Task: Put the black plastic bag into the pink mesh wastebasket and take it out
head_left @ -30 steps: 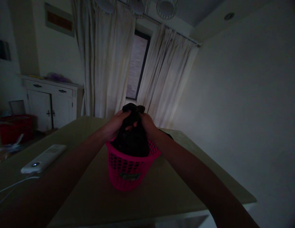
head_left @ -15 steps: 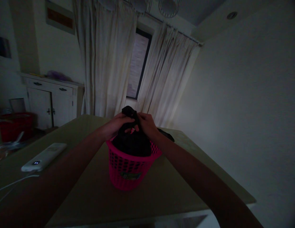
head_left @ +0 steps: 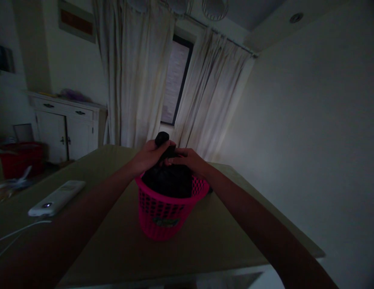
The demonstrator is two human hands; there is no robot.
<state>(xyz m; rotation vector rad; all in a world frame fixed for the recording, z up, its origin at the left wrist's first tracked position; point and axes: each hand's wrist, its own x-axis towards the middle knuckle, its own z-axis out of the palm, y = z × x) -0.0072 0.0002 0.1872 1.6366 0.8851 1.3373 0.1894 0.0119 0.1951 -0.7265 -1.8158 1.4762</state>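
A pink plastic basket (head_left: 162, 220) with a lattice wall stands upright on the table. Inside it sits a black plastic bag (head_left: 168, 182), its gathered top drawn up above the rim. My left hand (head_left: 149, 155) is closed around the bag's twisted neck, and a dark tuft pokes out above the thumb. From the other side my right hand (head_left: 189, 159) pinches the black plastic close to the left fingers. Dim light hides the exact grip of the fingertips and what the bag contains.
The greenish tabletop (head_left: 114, 249) extends around the basket. At the left lies a white power bank (head_left: 56, 198) with a white cable (head_left: 22, 230). Beyond the table are a red container (head_left: 19, 160), a white cabinet (head_left: 66, 128) and curtains (head_left: 138, 80).
Both hands have shifted on the bag's neck, and its loose top is now bunched into an upright tuft by the left hand. Black plastic at the basket's right has dropped mostly out of sight.
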